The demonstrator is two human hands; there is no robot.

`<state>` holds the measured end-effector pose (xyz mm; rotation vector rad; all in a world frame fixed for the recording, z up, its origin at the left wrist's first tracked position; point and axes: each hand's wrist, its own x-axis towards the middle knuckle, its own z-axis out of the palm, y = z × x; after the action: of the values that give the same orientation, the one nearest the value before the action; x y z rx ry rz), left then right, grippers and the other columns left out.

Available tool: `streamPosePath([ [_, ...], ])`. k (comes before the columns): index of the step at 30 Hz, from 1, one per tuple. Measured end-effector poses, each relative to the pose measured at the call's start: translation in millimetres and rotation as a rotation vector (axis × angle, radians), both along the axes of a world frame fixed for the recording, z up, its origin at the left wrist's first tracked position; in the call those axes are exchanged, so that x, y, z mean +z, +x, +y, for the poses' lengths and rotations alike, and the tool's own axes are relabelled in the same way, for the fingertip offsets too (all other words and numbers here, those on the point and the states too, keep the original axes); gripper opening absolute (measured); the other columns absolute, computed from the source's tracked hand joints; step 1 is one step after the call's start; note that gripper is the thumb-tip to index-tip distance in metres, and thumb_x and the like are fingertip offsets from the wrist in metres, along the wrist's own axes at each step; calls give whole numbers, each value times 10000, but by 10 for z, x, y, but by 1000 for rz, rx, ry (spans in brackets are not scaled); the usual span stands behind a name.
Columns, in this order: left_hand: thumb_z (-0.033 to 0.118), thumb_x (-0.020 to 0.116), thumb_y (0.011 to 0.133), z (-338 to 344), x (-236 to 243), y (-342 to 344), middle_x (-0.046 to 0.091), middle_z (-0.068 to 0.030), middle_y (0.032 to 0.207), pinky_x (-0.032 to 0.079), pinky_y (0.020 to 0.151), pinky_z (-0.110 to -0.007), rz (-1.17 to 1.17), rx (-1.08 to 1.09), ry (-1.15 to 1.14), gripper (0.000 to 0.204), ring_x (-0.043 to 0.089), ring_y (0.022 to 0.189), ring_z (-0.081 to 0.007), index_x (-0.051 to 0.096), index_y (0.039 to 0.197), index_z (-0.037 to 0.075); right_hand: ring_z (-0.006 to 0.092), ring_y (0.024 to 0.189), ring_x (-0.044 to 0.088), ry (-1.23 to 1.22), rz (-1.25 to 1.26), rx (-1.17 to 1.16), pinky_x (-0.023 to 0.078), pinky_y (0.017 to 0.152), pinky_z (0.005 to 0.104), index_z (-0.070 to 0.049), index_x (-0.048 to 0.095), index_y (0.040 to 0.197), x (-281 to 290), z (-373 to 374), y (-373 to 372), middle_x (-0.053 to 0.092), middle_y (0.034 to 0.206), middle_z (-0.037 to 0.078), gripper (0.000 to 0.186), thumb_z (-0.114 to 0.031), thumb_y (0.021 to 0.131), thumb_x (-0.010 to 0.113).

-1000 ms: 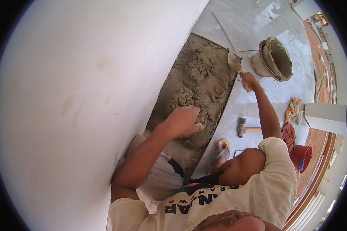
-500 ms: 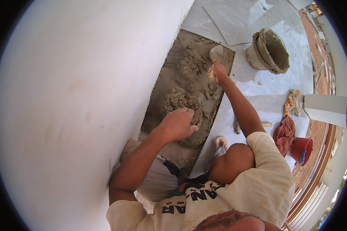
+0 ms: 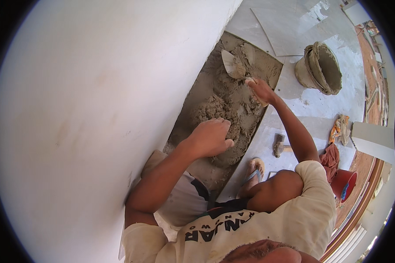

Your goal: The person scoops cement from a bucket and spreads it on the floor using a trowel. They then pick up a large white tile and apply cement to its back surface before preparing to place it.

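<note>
My right hand (image 3: 261,90) grips the handle of a trowel (image 3: 232,65) above the wet grey mortar (image 3: 215,109). Some mortar clings to the trowel's metal blade, which points to the far left, toward the white wall. Lumpy mortar fills a recessed rectangle between that wall and the tiled floor. Over the nearer heap hangs my left hand (image 3: 210,136), empty as far as it shows. Its fingers are loosely bent and the thumb stands apart from them.
A mortar-caked bucket (image 3: 306,70) stands on the pale tiles at right. A hammer (image 3: 279,146) lies near my sandalled foot (image 3: 254,171). Farther right are cloths (image 3: 330,157) and a red bucket (image 3: 344,182). The white wall (image 3: 109,109) rises close along my left side.
My right hand has swung the trowel from the far right corner leftward across the mortar. The left hand keeps nearly the same pose. The whole view has shifted slightly, and the hammer shows more.
</note>
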<state>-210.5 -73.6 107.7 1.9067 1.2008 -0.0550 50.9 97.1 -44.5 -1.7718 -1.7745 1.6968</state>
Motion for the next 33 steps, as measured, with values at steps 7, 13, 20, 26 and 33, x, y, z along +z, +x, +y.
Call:
streamPosePath([
  [7,330,678,890,-33,-87,46,600,-229,1254,446,1048,-436,-15,20,-31,563,552,1235,-363,539,1268,-63,430,900,663,555,-564,706,507,739,537,-30,487,1247,150,-414,458,684,922,230,462,-402,982,556],
  [13,327,676,893,-26,-68,64,594,-232,1268,441,1058,-433,8,12,-62,565,540,1252,-364,537,1273,-67,458,910,650,600,-654,662,500,772,557,-37,476,1197,-35,74,183,683,951,244,391,-351,980,558],
  [20,327,679,888,26,-12,-26,596,-235,1261,439,1058,-438,7,31,-81,556,544,1244,-366,544,1258,-65,425,940,661,584,-652,587,510,807,529,-2,552,1139,-105,599,-298,689,993,225,407,-378,989,518],
  [26,327,682,881,6,-52,-1,604,-230,1230,450,1038,-441,-36,48,-20,552,562,1210,-364,551,1255,-56,244,666,644,46,-259,178,519,623,427,19,600,969,357,389,-237,615,743,122,483,-455,979,513],
  [33,325,681,885,-27,-82,93,605,-228,1204,459,1022,-446,-19,26,35,512,566,1195,-368,567,1213,-50,177,527,546,-105,-37,91,470,486,368,-4,575,932,-469,310,-422,557,702,70,462,-461,983,529],
])
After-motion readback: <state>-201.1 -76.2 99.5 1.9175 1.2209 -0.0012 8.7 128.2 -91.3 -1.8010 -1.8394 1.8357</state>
